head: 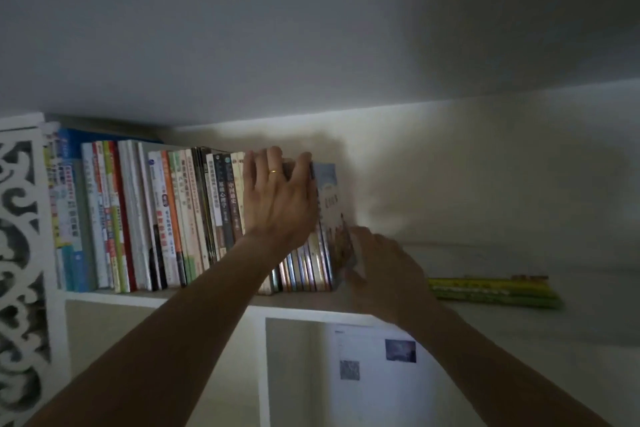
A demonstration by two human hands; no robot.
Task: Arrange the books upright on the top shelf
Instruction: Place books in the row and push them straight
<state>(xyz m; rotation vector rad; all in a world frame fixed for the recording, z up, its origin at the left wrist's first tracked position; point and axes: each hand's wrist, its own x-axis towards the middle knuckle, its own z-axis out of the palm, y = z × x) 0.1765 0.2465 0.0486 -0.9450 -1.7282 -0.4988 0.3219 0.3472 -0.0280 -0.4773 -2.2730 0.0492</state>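
Top shelf (214, 298): a smooth, flat white board with a pale front edge, set close under the ceiling; every place below is given from it.
Row of books (156, 218): thin paperbacks with glossy printed spines in blue, green, orange, red, white and black, standing on the top shelf from its left end to about its middle, mostly upright, the right-hand ones leaning slightly.
End book (329, 204): a slim volume with a pale blue and cream illustrated cover, standing at the right end of the row on the top shelf.
Left hand (277, 198): raised against the upper edges of the right-hand books, fingers spread and curled over their tops, thumb at the end book; a gold ring sits on one finger.
Right hand (384, 274): low on the top shelf just right of the row, blurred; it touches the lower edge of the end book, and I cannot tell how the fingers lie.
Flat stack (495, 291): a few thin yellow-green books lying flat on the top shelf, well right of the row.
Carved panel (20, 253): white openwork scrolls at the shelf's left end.
Lower compartment (346, 374): open box under the top shelf, holding a white printed sheet (377, 367) with small dark pictures.
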